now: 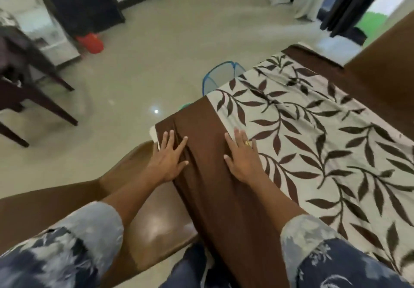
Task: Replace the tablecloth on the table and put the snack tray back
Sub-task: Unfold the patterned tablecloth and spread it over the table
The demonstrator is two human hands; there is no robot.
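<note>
Both left hand and right hand flat on the tablecloth border.

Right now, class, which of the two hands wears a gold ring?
The right hand: a gold ring shows on it as it lies flat on the tablecloth; the left hand wears none.

Head-high, steeply down onto tablecloth
</note>
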